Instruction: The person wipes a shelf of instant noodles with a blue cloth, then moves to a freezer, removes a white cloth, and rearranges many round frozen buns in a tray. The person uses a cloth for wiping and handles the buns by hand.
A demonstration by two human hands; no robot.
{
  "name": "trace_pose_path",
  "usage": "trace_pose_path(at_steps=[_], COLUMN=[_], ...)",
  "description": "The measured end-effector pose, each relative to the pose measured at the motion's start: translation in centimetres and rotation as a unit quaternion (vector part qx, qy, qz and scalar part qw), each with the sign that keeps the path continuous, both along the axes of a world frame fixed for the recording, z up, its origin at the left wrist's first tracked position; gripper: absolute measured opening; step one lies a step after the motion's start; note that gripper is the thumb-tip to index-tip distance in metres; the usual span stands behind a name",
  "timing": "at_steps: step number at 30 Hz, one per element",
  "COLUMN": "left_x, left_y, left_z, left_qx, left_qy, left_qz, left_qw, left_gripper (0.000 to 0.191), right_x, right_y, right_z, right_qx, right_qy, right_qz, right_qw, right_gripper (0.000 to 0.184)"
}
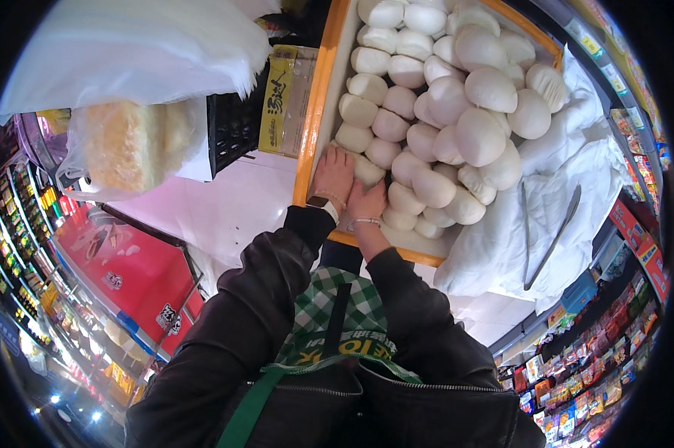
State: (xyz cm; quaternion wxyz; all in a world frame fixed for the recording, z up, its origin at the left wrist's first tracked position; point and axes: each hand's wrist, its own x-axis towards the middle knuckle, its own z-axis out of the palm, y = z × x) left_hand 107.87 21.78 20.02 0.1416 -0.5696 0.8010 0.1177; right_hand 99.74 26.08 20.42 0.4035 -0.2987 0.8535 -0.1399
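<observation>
White steamed buns (488,89) fill a wood-framed box (316,106), in rows at its left and heaped up at its right. Both hands are inside the box at its near left corner. My left hand (334,172), wearing a watch on its wrist, lies over the near end of the left row, touching a bun (369,171). Close beside it, my right hand (367,199) is at the near side of that same bun, its fingertips partly hidden. Metal tongs (547,252) lie spread on a white cloth (482,257) draped over the right side of the box.
A cardboard carton (286,101) and a black plastic crate (236,123) stand left of the box. Farther left are a bagged loaf-like food (138,148), plastic sheeting (141,50) and a red printed panel (127,274). Shelves of packaged goods (589,364) line both sides.
</observation>
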Motion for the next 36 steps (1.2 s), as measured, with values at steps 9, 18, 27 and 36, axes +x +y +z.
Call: trace_pose_path(at_steps=[9, 18, 27, 36], left_x=[-1.1, -1.1, -3.4, -3.0], left_y=[-1.2, -6.2, -3.6, -5.1], left_z=[-1.2, -6.3, -2.3, -1.9], left_qx=[0.057, 0.159, 0.073, 0.110], left_qy=[0.155, 0.221, 0.137, 0.139], left_qz=[0.265, 0.365, 0.349, 0.381], left_qw=[0.950, 0.890, 0.924, 0.908], left_gripper=[0.040, 0.080, 0.056, 0.056], right_x=[-1.8, -1.7, -3.4, -4.2], right_y=[-8.5, -7.4, -4.8, -8.5], right_z=[0.1, -4.0, -2.8, -0.2], right_qx=[0.070, 0.083, 0.014, -0.083], right_qy=[0.065, 0.223, 0.174, 0.086], right_qz=[0.262, 0.336, 0.362, 0.275], right_qw=[0.960, 0.911, 0.916, 0.954], right_gripper=[0.055, 0.051, 0.037, 0.041])
